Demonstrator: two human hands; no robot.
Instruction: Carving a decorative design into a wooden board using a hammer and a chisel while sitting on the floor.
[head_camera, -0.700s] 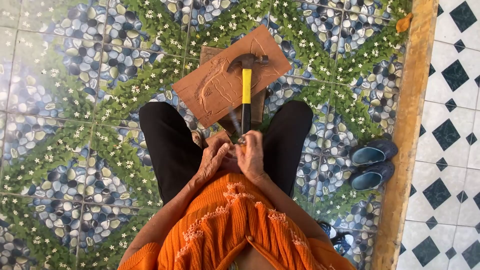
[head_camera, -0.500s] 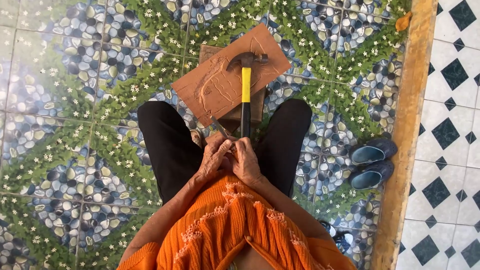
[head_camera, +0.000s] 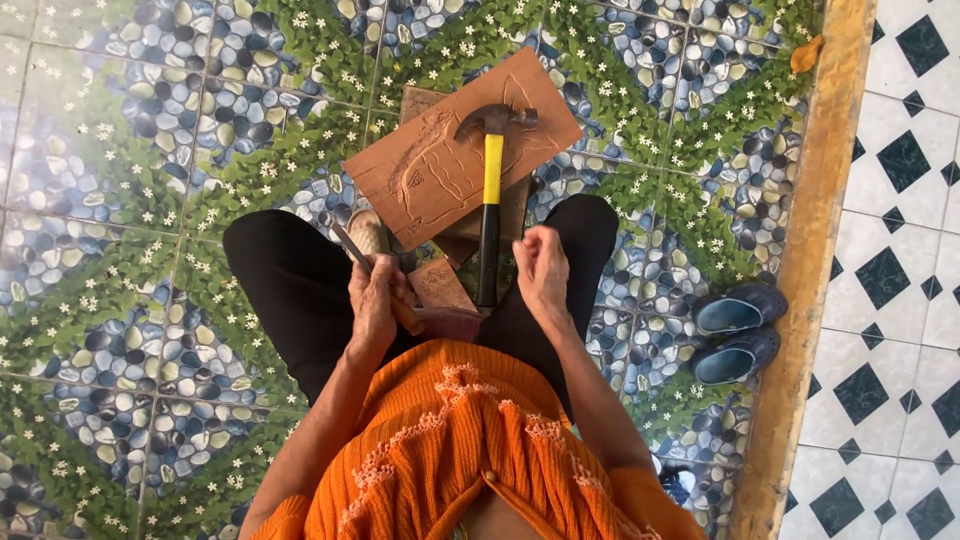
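- The person sits on a floor tiled with a pebble-and-leaf pattern, legs in black, an orange knitted top at the bottom of the head view.
- The left hand is closed around a thin metal chisel, whose shaft sticks up and to the left out of the fist, over the left thigh.
- The right hand is curled into a loose fist with nothing visible in it; it hangs just beside the lower handle of the hammer, apart from it.
- The hammer lies with its dark head on the carved wooden panel and its yellow-and-black handle running down toward the lap.
- The panel rests tilted on a wooden block between the knees, part of it overhanging; a smaller carved piece lies in the lap.
- A pair of blue shoes stands to the right, near a wooden sill.
- Risk, as a judgement: the hammer lies unheld on a sloping board, so a knee shift could slide it off onto the legs.
- The chisel tip is close to the thigh; a slip of the grip could nick the leg.
- The overhanging panel could tip if pressed at its free edge.
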